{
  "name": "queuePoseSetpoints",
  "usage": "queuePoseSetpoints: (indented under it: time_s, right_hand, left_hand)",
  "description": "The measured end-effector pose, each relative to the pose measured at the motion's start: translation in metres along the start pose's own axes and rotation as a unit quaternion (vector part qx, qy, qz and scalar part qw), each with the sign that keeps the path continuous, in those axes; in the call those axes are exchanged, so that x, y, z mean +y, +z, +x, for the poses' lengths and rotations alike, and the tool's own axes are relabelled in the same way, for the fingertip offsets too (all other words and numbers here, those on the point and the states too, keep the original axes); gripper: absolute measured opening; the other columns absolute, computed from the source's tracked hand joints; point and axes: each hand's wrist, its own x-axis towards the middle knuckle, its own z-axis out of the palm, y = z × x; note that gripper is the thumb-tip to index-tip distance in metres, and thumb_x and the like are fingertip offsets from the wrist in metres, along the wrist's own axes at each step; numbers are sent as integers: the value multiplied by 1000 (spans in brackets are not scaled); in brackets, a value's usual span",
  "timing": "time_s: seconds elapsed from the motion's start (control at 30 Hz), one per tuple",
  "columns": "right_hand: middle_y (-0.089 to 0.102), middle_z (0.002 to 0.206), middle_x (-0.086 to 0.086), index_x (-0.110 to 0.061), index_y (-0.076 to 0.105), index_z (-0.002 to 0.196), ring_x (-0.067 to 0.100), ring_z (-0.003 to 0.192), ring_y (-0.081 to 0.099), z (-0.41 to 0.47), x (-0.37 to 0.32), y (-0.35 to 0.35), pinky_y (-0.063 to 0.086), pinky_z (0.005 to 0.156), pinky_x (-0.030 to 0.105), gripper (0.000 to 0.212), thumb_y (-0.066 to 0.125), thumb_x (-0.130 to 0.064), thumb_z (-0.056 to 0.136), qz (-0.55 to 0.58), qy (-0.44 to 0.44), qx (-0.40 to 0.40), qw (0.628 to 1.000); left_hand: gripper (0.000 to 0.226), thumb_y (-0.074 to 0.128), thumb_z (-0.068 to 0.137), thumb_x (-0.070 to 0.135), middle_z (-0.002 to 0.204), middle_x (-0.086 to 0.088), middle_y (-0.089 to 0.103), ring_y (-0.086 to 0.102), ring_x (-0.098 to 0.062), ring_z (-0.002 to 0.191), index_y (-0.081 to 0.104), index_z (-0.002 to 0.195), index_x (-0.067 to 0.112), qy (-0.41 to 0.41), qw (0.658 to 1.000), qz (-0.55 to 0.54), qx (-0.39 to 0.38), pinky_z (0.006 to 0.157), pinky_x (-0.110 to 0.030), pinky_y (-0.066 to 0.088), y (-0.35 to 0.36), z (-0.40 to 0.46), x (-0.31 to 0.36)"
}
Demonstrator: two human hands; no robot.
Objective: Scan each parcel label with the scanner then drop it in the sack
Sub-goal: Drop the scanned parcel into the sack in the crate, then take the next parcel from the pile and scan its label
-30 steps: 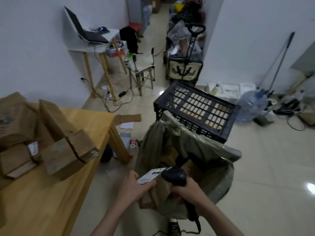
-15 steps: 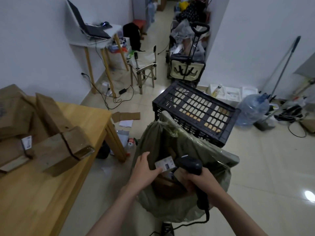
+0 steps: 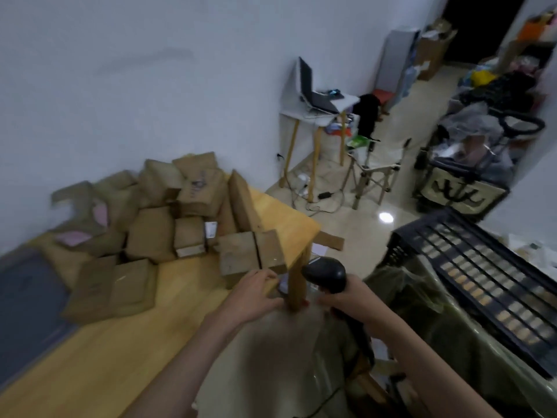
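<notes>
Brown parcels [image 3: 156,230] crowd a wooden desk [image 3: 99,351] against a white wall.
Left hand [image 3: 256,292] grips the corner parcel [image 3: 250,256]; right hand [image 3: 346,300] clasps the scanner [image 3: 327,274].

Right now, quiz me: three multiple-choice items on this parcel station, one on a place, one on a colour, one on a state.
1. Where do the waiting parcels lie?
A. on the wooden table
B. in the black crate
C. on the folding chair

2. What colour is the scanner?
A. white
B. black
C. yellow

3. What is the right hand doing?
A. hanging idle
B. lying flat on the table
C. gripping the scanner

Key: 1 A, the brown boxes are piled on the tabletop. 2 B, its head is plainly black. 3 C, the fingers curl round its handle, beside the left hand.
</notes>
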Motion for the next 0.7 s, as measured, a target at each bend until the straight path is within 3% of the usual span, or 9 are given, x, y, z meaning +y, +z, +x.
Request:
queuePoseSetpoints:
  time_s: [0.13, 0.23, 0.43, 0.57, 0.7]
  right_hand:
    - [69, 81, 7, -14, 67, 86, 15, 69, 65, 21, -67, 49, 55, 61, 28, 13, 77, -6, 80, -76, -58, -30, 995]
    - [67, 74, 5, -10, 67, 91, 14, 61, 63, 33, -110, 90, 53, 55, 24, 15, 74, -1, 81, -80, -82, -61, 992]
    - [65, 67, 7, -9, 63, 78, 21, 63, 63, 54, -175, 169, 53, 63, 35, 11, 70, -1, 81, -151, -149, -107, 971]
    - [59, 63, 4, -9, 59, 78, 12, 51, 57, 59, -213, 214, 47, 51, 24, 16, 69, 1, 83, -155, -180, -137, 962]
    - [63, 69, 8, -9, 62, 83, 17, 57, 60, 74, -250, 251, 53, 58, 28, 9, 67, -3, 89, -159, -204, -169, 951]
  left_hand:
    - [67, 73, 83, 44, 143, 5, 45, 45, -15, 130, 47, 141, 25, -35, 999, 0, 36, 102, -29, 42, -55, -20, -58]
    - [65, 74, 82, 41, 141, 4, 47, 46, -15, 129, 49, 139, 24, -60, 995, -10, 74, 104, -34, 43, -91, -37, -100]
    - [68, 75, 83, 42, 142, 3, 46, 46, -16, 128, 46, 142, 25, -107, 986, -10, 124, 97, -28, 42, -149, -74, -178]
    - [65, 75, 83, 42, 138, 1, 48, 47, -17, 126, 46, 140, 26, -123, 982, 8, 146, 96, -29, 43, -183, -94, -217]
    - [62, 72, 87, 37, 139, -2, 49, 47, -20, 126, 46, 142, 22, -154, 975, 11, 158, 101, -35, 44, -214, -107, -248]
